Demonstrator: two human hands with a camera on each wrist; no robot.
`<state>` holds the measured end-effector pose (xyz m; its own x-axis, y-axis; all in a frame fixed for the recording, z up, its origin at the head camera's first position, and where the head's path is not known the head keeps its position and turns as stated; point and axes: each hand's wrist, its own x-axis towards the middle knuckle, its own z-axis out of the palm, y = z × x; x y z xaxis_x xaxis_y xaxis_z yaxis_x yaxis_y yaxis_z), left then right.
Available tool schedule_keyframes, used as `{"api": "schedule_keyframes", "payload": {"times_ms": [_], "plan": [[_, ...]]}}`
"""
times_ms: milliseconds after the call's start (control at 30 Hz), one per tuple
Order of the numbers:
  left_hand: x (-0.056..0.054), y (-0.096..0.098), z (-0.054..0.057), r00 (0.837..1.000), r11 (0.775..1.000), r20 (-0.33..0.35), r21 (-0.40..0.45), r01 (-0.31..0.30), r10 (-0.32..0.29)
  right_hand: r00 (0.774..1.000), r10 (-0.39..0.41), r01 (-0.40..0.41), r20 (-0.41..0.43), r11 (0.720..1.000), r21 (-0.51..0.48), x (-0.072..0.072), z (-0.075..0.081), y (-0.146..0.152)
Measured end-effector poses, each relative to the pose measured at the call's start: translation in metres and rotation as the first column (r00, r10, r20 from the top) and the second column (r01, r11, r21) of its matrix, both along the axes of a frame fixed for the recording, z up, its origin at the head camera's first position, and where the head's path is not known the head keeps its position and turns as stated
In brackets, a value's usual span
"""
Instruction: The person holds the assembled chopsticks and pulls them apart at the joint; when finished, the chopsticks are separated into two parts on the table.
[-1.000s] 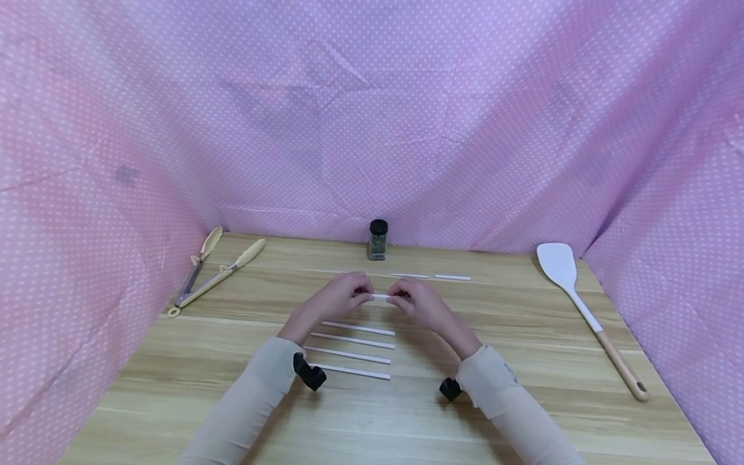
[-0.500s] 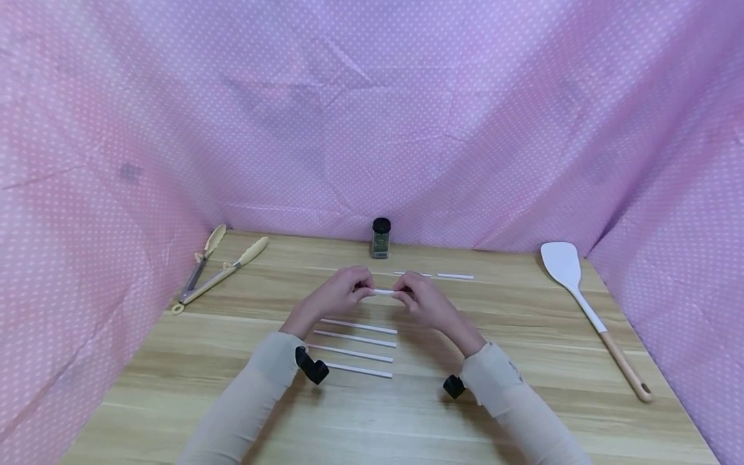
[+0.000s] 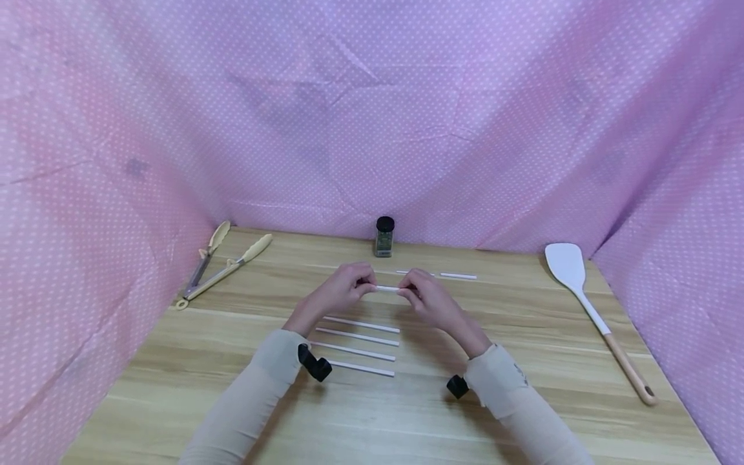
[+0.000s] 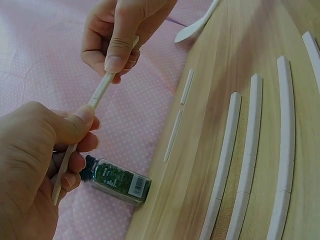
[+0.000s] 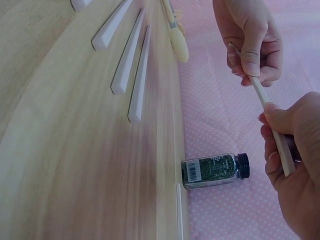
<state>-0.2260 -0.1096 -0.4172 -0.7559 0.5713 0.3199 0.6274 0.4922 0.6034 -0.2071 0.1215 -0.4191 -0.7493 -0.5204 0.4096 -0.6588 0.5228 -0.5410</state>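
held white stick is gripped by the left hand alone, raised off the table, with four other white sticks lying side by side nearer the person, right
Not quite: the left hand is not alone; the head view shows the right hand gripping the held white stick too. It is raised off the table, with four other white sticks side by side nearer the person.

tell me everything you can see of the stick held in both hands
The stick is slim, off-white and flat-sided, its material unclear. It is held above the table, pinched by the left hand and the right hand, with an end showing beyond each. A faint line crosses the stretch between them.
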Motion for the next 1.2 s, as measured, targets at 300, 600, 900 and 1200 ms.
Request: {"api": "schedule_keyframes", "payload": {"times_ms": [300, 600, 900, 1200], "plan": [[0.0017, 0.0014, -0.0019, 0.999, 0.999, -0.027, 0.034, -0.026, 0.027, 1.0, -0.012, 0.013, -0.025, 1.0, 0.013, -0.0001, 0.0003, 0.001], [0.0027, -0.0005, -0.0024, 1.0, 0.999, -0.007, 0.043, -0.03, 0.031, 0.999, 0.012, -0.012, 0.039, 1.0, 0.005, -0.0008, 0.0027, 0.004], [0.0033, -0.0008, -0.0017, 1.0, 0.998, -0.014, 0.05, -0.026, 0.027, 0.999, 0.04, -0.04, -0.002, 0.999, -0.009, -0.0028, 0.0026, 0.0064], [0.0048, -0.0002, -0.0018, 0.999, 0.995, -0.005, 0.095, -0.04, 0.041, 0.998, 0.042, -0.041, 0.036, 0.999, -0.03, -0.0034, 0.0038, 0.0094]]}}
